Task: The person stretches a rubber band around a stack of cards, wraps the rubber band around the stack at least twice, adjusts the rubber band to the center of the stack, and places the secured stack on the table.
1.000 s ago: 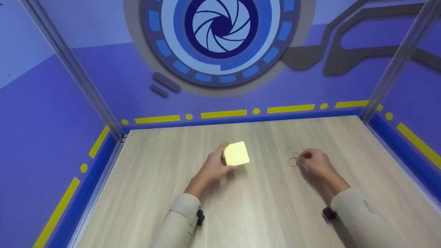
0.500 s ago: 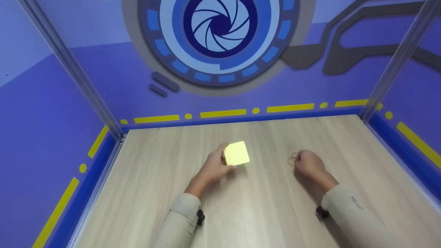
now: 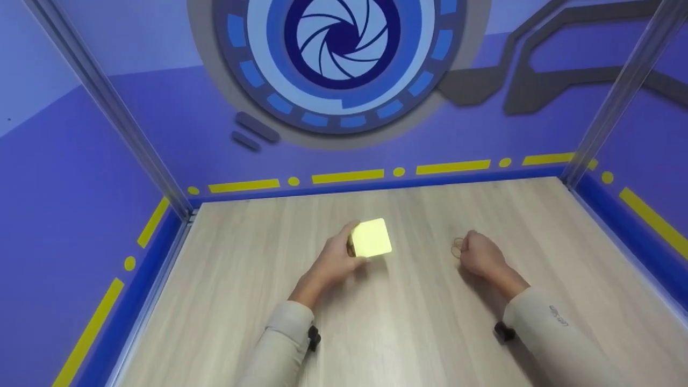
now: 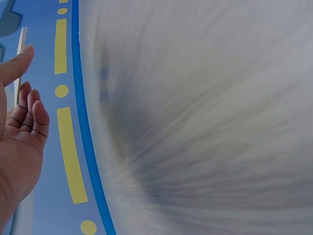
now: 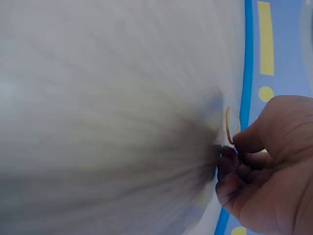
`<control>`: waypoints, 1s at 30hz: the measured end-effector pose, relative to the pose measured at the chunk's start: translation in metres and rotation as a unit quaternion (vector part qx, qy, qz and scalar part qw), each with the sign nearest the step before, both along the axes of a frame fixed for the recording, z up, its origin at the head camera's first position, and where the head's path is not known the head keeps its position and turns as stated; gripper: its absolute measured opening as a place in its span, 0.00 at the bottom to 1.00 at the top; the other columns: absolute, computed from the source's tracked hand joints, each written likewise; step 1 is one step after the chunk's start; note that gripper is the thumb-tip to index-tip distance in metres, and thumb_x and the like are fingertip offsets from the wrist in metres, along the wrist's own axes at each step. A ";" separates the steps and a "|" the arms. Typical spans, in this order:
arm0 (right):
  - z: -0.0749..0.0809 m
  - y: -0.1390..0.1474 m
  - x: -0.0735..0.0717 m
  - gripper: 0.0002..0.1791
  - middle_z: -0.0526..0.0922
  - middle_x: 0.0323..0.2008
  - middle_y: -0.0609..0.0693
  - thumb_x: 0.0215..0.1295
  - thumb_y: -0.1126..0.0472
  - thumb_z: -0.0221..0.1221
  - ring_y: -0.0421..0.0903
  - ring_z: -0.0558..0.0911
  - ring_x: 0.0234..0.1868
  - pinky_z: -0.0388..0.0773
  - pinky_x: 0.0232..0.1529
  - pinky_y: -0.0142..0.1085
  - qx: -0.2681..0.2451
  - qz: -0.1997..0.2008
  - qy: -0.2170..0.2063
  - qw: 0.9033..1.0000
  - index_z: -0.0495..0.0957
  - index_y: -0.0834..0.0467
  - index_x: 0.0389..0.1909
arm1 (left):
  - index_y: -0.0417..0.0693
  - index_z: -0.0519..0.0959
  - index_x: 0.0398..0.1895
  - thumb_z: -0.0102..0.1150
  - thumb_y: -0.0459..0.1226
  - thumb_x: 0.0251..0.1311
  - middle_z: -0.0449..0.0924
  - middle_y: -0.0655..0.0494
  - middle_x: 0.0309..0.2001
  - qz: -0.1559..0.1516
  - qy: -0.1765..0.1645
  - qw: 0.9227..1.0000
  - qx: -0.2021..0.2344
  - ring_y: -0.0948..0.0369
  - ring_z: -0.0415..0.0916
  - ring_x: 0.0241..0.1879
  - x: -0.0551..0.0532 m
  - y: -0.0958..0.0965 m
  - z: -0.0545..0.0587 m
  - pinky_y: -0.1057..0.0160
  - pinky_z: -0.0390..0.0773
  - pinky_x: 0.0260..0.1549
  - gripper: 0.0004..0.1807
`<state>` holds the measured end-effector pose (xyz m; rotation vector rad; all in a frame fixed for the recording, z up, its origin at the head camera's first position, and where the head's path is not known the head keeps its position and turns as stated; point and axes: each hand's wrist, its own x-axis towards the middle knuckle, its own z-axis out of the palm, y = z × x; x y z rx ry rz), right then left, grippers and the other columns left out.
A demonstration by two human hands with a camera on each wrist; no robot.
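Observation:
My left hand (image 3: 330, 262) holds a pale yellow square stack of thin cards (image 3: 372, 238) with rounded corners just above the table. In the left wrist view, the stack (image 4: 23, 38) appears edge-on, with the thumb on one side and the fingers on the other; its layers show as fine lines. To its right, my right hand (image 3: 482, 255) pinches a thin tan rubber band (image 5: 227, 125) between thumb and fingers. Small loops of the band stick out to the left of the fingertips, low over the table; the remainder is hidden by the hand.
A wood-grain table (image 3: 408, 322) lies under both hands. Blue printed panels stand around it, with the back panel (image 3: 344, 156) beyond the hands. Metal posts (image 3: 129, 129) rise at the rear corners. Sleeves and small black wrist devices (image 3: 504, 332) cover the forearms.
My right hand has turned and shifted slightly left, its fingers curling further over the rubber band, so less of the band shows. My left hand and the card stack have barely moved.

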<state>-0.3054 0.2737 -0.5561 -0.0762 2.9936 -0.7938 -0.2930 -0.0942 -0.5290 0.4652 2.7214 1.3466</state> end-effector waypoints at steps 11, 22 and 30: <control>0.021 0.001 0.015 0.09 0.84 0.30 0.60 0.63 0.67 0.56 0.52 0.79 0.30 0.77 0.34 0.47 0.031 0.063 0.042 0.997 0.83 0.68 0.33 | 0.56 0.54 0.78 0.72 0.42 0.54 0.69 0.51 0.69 -0.003 0.003 1.000 -0.001 0.56 0.69 0.67 0.001 -0.002 0.004 0.50 0.67 0.68 0.50; 0.024 0.002 0.021 0.04 0.77 0.32 0.58 0.66 0.67 0.56 0.52 0.76 0.34 0.74 0.37 0.48 0.071 0.052 0.132 0.987 0.75 0.65 0.36 | 0.57 0.54 0.78 0.72 0.41 0.54 0.69 0.52 0.69 -0.003 0.003 1.000 0.002 0.57 0.69 0.66 0.002 -0.001 0.005 0.50 0.68 0.67 0.50; 0.032 -0.001 0.025 0.10 0.79 0.28 0.53 0.72 0.56 0.57 0.48 0.76 0.29 0.72 0.33 0.41 0.043 0.037 0.122 0.991 0.76 0.59 0.34 | 0.56 0.55 0.77 0.72 0.39 0.53 0.71 0.52 0.68 -0.006 0.020 1.000 0.000 0.57 0.70 0.64 0.000 0.001 0.008 0.50 0.69 0.66 0.49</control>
